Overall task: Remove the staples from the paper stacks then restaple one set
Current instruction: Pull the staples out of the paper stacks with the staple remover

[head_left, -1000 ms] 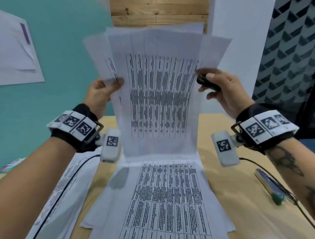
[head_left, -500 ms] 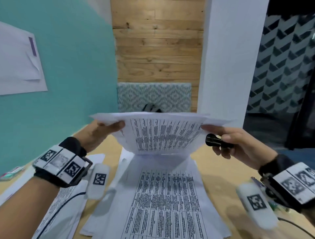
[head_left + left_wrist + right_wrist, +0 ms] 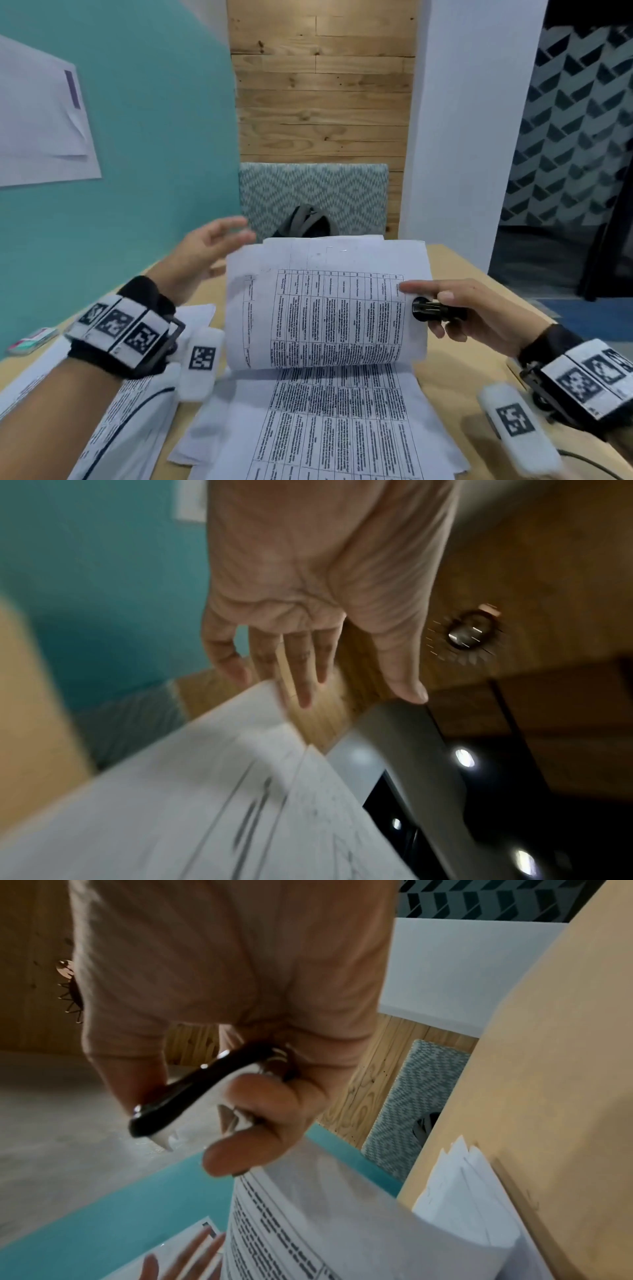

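A set of printed table sheets (image 3: 325,315) curls over a flat paper stack (image 3: 335,428) on the wooden table (image 3: 479,349). My right hand (image 3: 442,305) grips a black staple remover (image 3: 431,308) in its curled fingers, and its thumb and forefinger pinch the right edge of the curled sheets. In the right wrist view the staple remover (image 3: 192,1093) sits across the fingers just above the sheets (image 3: 308,1218). My left hand (image 3: 209,250) hovers off the sheets' far left corner, fingers spread and holding nothing. The left wrist view shows that left hand (image 3: 308,615) just above the sheets (image 3: 171,804).
More printed sheets (image 3: 137,411) lie under my left forearm. A small pink and teal item (image 3: 32,339) sits at the table's left edge by the teal wall. Beyond the far edge stands a patterned chair (image 3: 313,192) with a dark bag (image 3: 305,222).
The sheets came down from upright in front of my face to lie curled over the stack. My left hand let go of them and opened. The right hand kept its hold.
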A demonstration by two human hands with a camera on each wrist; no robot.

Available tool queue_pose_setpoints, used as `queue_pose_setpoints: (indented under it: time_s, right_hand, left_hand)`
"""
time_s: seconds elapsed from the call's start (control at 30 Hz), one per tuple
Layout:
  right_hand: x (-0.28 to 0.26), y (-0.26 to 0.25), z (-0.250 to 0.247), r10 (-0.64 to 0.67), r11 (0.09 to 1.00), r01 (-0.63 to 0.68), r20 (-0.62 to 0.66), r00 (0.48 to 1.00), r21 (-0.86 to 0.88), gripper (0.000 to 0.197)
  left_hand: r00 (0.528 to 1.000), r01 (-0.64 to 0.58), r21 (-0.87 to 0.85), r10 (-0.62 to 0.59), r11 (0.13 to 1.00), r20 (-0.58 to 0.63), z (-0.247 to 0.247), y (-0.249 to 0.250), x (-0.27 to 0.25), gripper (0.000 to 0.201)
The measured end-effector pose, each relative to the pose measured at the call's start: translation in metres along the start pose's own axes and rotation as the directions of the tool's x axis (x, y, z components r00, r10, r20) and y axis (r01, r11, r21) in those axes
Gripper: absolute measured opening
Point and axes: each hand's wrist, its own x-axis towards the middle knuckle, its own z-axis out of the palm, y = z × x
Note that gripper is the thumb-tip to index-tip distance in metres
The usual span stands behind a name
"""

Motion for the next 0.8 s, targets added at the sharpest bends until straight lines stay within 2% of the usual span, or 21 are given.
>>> queue_pose_setpoints:
  time_s: [0.07,0.1,0.13,0.17,0.2,0.23,0.27,0.33,0.37,0.43,0.5,0.57,0.63,0.7,0.8]
  right_hand:
    - [0.001,0.003,0.001,0.014,1.0,-0.014,-0.02,1.0,0.0,0.043]
    - [0.002,0.003,0.002,0.022,1.0,-0.022,-0.024,0.999,0.009,0.036]
    - [0.002,0.003,0.003,0.024,1.0,-0.023,-0.029,0.999,0.017,0.033]
    - [0.001,0.003,0.003,0.026,0.999,-0.025,-0.035,0.999,0.019,0.035]
    - [0.002,0.004,0.002,0.03,0.999,-0.029,-0.038,0.999,0.018,0.037]
    - [0.001,0.004,0.002,0.035,0.999,-0.035,-0.041,0.999,0.019,0.037]
    - [0.0,0.004,0.002,0.041,0.999,-0.04,-0.041,0.998,0.019,0.036]
    - [-0.001,0.006,0.0,0.056,0.998,-0.055,-0.03,0.998,0.015,0.038]
    - [-0.002,0.006,0.0,0.067,0.998,-0.067,-0.028,0.997,0.0,0.042]
    - [-0.005,0.004,-0.001,0.077,0.997,-0.079,-0.067,0.995,-0.018,0.035]
    - [-0.004,-0.001,-0.003,0.057,0.998,-0.055,-0.2,0.978,0.012,0.023]
    - [0.0,-0.011,-0.005,0.021,0.995,0.015,-0.371,0.928,0.094,0.023]
    - [0.008,-0.023,-0.004,0.005,0.977,0.094,-0.46,0.888,0.192,0.026]
    - [0.02,-0.036,0.005,0.007,0.962,0.117,-0.451,0.892,0.246,0.043]
    - [0.04,-0.046,0.027,0.086,0.943,0.029,-0.326,0.941,0.333,0.038]
  left_hand:
    - [0.985,-0.119,0.256,0.146,0.959,-0.088,0.007,0.018,0.008,0.086]
    - [0.972,-0.177,0.432,0.227,0.884,-0.065,0.014,0.026,0.013,0.083]
    - [0.96,-0.232,0.599,0.278,0.766,0.017,0.024,0.034,0.017,0.08]
    - [0.957,-0.263,0.728,0.269,0.634,0.112,0.036,0.04,0.022,0.076]
    - [0.961,-0.27,0.797,0.206,0.54,0.186,0.047,0.044,0.026,0.069]
    - [0.964,-0.266,0.815,0.132,0.514,0.231,0.055,0.046,0.03,0.058]
    - [0.963,-0.254,0.792,0.064,0.556,0.264,0.061,0.046,0.033,0.045]
    - [0.945,-0.223,0.669,-0.01,0.709,0.326,0.067,0.043,0.037,0.026]
    - [0.934,-0.22,0.628,-0.025,0.746,0.356,0.068,0.04,0.039,0.02]
    - [0.922,-0.209,0.583,-0.041,0.785,0.386,0.069,0.037,0.039,0.019]
    - [0.921,-0.185,0.552,-0.052,0.813,0.385,0.068,0.035,0.038,0.02]
    - [0.925,-0.166,0.537,-0.058,0.827,0.375,0.067,0.032,0.038,0.02]
    - [0.927,-0.154,0.518,-0.058,0.842,0.371,0.066,0.029,0.037,0.022]
    - [0.929,-0.145,0.499,-0.056,0.854,0.365,0.067,0.026,0.035,0.021]
    - [0.938,-0.132,0.462,-0.041,0.877,0.344,0.071,0.022,0.031,0.012]
